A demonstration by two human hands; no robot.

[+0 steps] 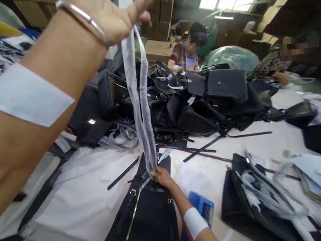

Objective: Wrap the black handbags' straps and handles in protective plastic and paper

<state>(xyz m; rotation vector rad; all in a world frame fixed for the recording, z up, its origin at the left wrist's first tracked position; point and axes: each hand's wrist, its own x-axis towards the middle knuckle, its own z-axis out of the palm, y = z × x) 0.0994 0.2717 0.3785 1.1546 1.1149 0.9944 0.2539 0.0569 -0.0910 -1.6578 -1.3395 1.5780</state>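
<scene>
Translucent strips (146, 118) run up from over the near black bag (150, 215), right hand (162, 176) pinching their lower end, left hand (115, 21) raised, grip unclear; best kept even, untwisted, clear of the gold zip (134, 214).

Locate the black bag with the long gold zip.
The bag lies low in the head view, just left of centre, on the white tabletop by the right hand, left of the blue item.
</scene>
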